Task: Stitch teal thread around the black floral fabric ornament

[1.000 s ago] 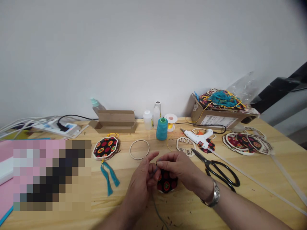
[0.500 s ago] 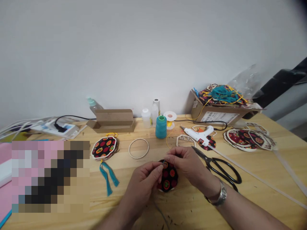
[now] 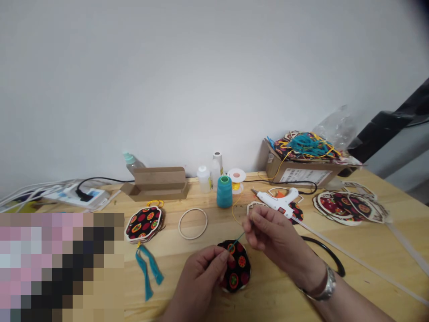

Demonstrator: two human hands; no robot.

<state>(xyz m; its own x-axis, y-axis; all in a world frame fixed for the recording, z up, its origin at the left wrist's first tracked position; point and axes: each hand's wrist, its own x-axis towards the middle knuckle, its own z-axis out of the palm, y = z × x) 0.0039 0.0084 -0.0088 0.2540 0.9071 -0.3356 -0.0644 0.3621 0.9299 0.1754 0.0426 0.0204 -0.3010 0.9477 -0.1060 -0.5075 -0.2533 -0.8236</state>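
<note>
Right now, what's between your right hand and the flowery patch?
A thin teal thread, stretched from flowery patch to right hand, in the head view.

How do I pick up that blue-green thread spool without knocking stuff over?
Probably best to grip the teal spool round its middle, coming from the front. It stands upright, so its sides are free, but the white bottles and a yellow reel crowd close behind it.
</note>
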